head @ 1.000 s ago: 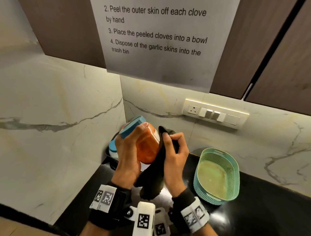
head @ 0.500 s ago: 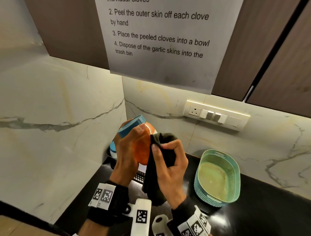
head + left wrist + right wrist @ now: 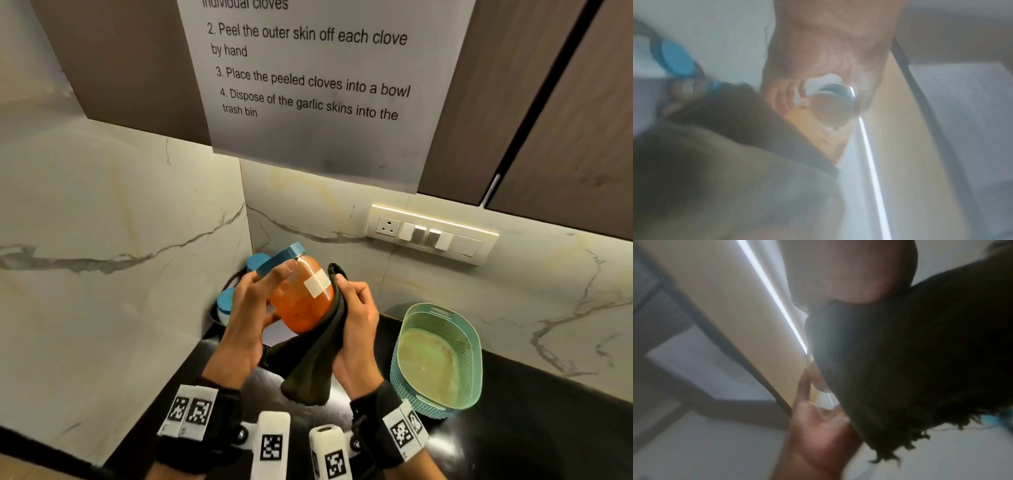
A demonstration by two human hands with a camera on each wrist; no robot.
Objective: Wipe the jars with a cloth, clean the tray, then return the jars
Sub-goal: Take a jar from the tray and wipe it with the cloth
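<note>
My left hand grips a tilted jar of orange paste with a blue lid and a white label, held above the counter. A dark cloth is pressed against the jar's right side and underside by my right hand, whose fingers curl round the fabric. The cloth's free end hangs below. Behind the jar, two more blue-lidded jars sit on a dark tray in the corner. In the blurred left wrist view the jar and cloth show; the right wrist view is mostly filled by the cloth.
A teal perforated basket stands on the black counter to the right. Marble walls meet in the corner behind the tray. A switch panel is on the back wall, and a paper sheet hangs from the cabinets.
The jar has turned in my left hand so its white label now faces up. My right hand has slid the cloth from the jar's front round to its right side and underside.
</note>
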